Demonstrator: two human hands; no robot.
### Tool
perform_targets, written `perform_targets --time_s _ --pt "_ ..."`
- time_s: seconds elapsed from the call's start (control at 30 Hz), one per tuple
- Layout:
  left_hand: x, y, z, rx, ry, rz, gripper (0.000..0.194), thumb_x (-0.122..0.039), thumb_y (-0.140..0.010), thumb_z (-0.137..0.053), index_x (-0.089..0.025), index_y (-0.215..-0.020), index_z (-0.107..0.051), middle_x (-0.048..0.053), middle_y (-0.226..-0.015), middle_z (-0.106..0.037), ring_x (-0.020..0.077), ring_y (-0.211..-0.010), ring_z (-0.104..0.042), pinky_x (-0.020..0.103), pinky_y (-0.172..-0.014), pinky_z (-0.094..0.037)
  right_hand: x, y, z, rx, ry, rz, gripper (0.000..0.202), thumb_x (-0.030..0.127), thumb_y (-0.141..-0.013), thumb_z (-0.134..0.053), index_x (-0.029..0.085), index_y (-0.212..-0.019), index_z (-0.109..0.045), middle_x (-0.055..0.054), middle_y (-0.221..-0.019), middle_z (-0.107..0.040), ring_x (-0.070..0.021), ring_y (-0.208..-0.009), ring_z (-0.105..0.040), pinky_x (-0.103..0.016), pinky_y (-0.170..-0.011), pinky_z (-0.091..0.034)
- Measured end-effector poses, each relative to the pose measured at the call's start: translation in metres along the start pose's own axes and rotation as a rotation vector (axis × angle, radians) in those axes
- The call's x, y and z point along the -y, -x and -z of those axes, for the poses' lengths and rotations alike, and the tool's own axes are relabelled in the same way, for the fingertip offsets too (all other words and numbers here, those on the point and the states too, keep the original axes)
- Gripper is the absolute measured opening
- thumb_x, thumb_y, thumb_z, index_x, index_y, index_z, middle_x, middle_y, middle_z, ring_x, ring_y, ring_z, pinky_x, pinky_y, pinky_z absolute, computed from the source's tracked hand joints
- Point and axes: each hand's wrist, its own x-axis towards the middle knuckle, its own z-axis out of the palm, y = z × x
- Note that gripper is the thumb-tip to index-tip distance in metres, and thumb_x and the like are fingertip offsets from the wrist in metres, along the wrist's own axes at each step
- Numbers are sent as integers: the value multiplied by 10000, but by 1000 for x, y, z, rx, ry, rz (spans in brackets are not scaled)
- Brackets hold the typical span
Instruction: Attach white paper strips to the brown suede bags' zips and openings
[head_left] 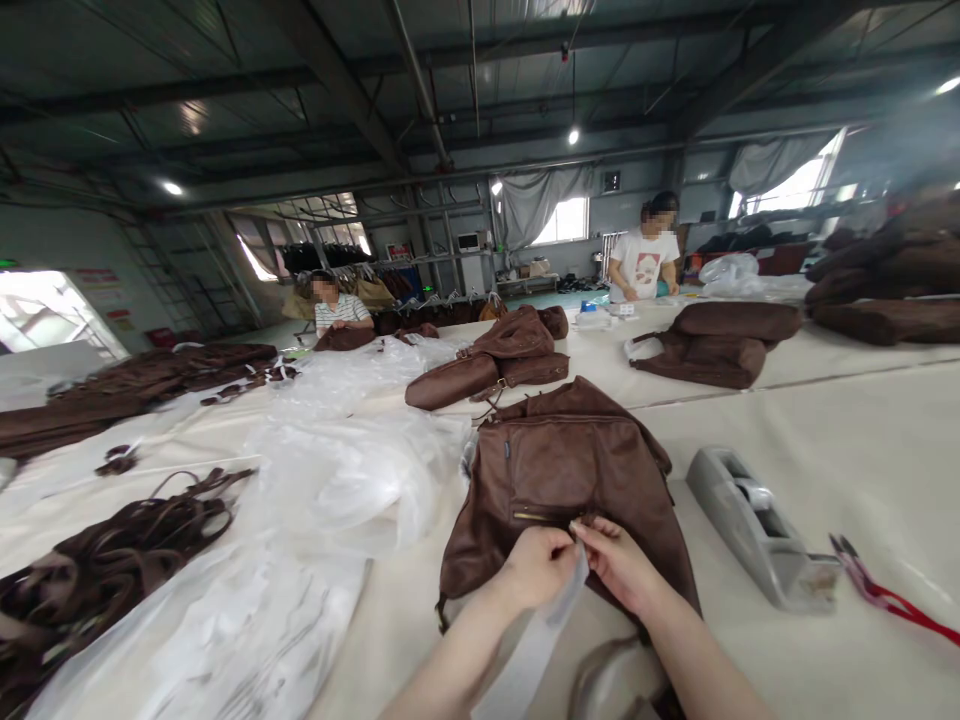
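A dark brown leather bag [555,460] with a front zipper lies flat before me. Over its lower front, my left hand [541,565] and my right hand [609,560] meet with fingers pinched close together. A pale, thin strip [525,660] hangs from between them toward the near table edge; its upper end is in my left hand's fingers. At the bag's zipper end, my right fingertips close on something small that I cannot make out. Below the hands, part of a brown strap [607,675] shows, blurred.
A grey tape dispenser [757,530] and red-handled pliers [892,600] lie to the right. Clear plastic bags [352,480] and brown straps [112,560] cover the left. More brown bags [495,360] lie beyond. Two people [646,255] work across the table.
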Motion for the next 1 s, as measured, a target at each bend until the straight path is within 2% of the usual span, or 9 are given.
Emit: perform_targets --time_s 0.2,0.4,0.5,0.6,0.67,0.73,0.83,0.93,1.0 --pt "15 4 -19 -125 83 27 294 -215 -823 -445 -125 -565 -554 -43 -524 -398 75 -522 -353 192 -483 -270 0 -2 5 -41 37 -54 335 489 -723 -735 164 -800 -719 -8 -625 -629 -94 -494 -543 -190 -448 -414" --pt "10 4 -14 -169 130 -3 337 -235 -884 -383 -119 -714 -651 7 -657 -602 101 -599 -491 192 -572 -383 -2 -1 9 -50 257 -42 348 489 -687 -757 148 -712 -686 15 -523 -545 -87 -461 -452 -198 -441 -344" --pt "9 5 -11 -157 -18 -15 320 -212 -881 -387 -128 -731 -657 16 -679 -622 107 -626 -509 193 -601 -387 1 6 9 -108 638 136 431 543 -758 -658 168 -556 -590 19 -470 -479 -99 -444 -403 -231 -444 -310" --pt "11 4 -8 -78 -189 13 280 -214 -859 -435 -137 -702 -653 9 -634 -601 103 -594 -477 197 -569 -351 8 13 10 -242 1105 457 475 518 -833 -568 185 -497 -524 -13 -520 -512 -133 -525 -463 -264 -551 -369" --pt "13 3 -8 -25 -236 26 279 -213 -862 -435 -140 -715 -662 9 -642 -609 102 -583 -471 203 -562 -339 12 16 12 -406 1217 589 404 490 -866 -518 179 -626 -612 -30 -593 -567 -152 -577 -511 -274 -601 -398" --pt "14 2 -9 -16 -234 25 297 -211 -876 -416 -141 -730 -665 8 -654 -614 100 -580 -470 208 -565 -337 15 16 16 -520 1166 578 350 455 -896 -463 173 -906 -669 -32 -674 -619 -151 -566 -539 -274 -603 -430" --pt "15 1 -11 -49 -193 11 313 -225 -891 -406 -141 -714 -650 -1 -634 -585 99 -587 -463 212 -571 -332 14 12 22 -430 1113 526 374 371 -902 -423 204 -1187 -597 -33 -843 -656 -136 -556 -557 -275 -611 -479" --pt "16 0 -13 -98 -115 14 319 -247 -891 -412 -139 -672 -617 -15 -596 -517 97 -596 -435 210 -565 -320 12 7 26 -257 1192 554 347 274 -875 -399 222 -1099 -659 -49 -946 -638 -158 -691 -594 -294 -689 -499" --pt "18 -1 -14 -120 -22 45 337 -285 -894 -411 -136 -656 -597 -25 -582 -466 93 -593 -406 205 -550 -307 11 6 27 -222 1221 578 330 232 -851 -397 227 -999 -693 -50 -949 -632 -178 -784 -602 -306 -739 -493"
